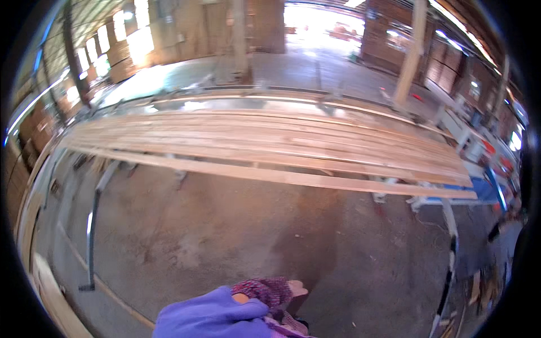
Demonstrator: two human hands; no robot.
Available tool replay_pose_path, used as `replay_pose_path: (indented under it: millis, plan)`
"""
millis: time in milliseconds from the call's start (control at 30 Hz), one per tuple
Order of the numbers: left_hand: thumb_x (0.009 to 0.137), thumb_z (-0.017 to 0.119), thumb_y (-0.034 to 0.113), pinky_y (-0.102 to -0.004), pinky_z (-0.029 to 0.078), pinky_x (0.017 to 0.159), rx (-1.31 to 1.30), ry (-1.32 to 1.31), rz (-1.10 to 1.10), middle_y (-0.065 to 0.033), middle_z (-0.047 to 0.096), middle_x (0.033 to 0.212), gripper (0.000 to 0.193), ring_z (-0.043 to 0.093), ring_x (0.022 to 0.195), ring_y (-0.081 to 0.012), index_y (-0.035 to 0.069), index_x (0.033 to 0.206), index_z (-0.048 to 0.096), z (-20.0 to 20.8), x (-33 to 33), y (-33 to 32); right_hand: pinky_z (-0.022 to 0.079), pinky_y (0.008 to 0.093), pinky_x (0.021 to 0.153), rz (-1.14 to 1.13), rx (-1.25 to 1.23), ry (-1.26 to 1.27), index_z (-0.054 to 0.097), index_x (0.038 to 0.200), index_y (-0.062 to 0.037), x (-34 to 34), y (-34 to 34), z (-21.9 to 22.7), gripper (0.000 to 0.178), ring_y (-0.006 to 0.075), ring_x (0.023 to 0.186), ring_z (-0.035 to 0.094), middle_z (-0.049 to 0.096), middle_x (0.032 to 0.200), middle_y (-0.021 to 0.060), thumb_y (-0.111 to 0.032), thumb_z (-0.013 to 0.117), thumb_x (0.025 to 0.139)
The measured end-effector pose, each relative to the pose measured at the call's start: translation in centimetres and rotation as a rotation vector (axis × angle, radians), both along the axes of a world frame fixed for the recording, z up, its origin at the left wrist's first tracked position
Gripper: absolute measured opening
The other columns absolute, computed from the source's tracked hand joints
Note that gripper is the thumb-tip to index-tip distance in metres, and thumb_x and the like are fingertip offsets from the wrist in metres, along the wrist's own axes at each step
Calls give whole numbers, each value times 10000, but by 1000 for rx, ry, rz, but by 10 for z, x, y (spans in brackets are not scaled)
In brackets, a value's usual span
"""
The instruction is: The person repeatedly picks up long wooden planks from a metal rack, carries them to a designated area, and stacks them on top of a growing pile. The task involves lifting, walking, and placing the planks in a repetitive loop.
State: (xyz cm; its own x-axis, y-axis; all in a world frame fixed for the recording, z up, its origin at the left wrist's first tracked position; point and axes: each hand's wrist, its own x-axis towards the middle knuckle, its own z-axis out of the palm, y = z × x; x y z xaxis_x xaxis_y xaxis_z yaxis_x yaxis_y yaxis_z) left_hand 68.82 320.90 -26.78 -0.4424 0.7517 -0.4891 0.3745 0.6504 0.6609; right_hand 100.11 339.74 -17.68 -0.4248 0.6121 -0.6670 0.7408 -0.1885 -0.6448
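Note:
At the bottom edge a maroon knitted sleeve comes out of a purple garment, and past its cuff shows a small part of my left hand (297, 288). That hand hangs over the floor, away from the boards, and its fingers are too blurred to make out. My right hand does not show; a second bit of patterned sleeve (293, 323) lies just below. Ahead, long pale wooden boards (270, 138) lie side by side across a metal rack. The nearest board (282, 176) sits slightly apart from the others, along the front.
Metal legs (90, 242) stand under the rack at left, and a curved support (451, 242) at right. A long thin strip (107, 290) crosses the floor on the left. Wood scraps (479, 293) lie at lower right. Posts (410, 53) rise behind the rack.

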Motion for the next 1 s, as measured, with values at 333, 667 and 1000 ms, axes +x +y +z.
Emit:
replay_pose_path:
  millis: [333,667,1000]
  plan:
    - [802,630,229,-467,513,798,-414,224,-73,-196,662,960,249,644,929,-358,126,1029,626,-8,7,-4,461,397,918,400,215,-127,655,1091,-26,-66,147,-29,494,316,1060,612,658,1072,201,-436,530,846]
    - [801,631,245,-403,510,821,-378,86,145,-169,673,1008,295,644,973,-299,122,1068,640,63,-63,139,422,373,963,388,24,-211,638,1175,-54,-142,246,31,542,317,1136,577,639,1171,177,-485,520,867]
    - [799,632,262,-340,507,845,-243,160,279,-141,683,1055,340,644,1018,-239,117,1107,655,96,-122,205,442,383,938,379,159,58,626,1165,-35,-278,278,57,514,331,1113,589,648,1136,189,-443,537,866]
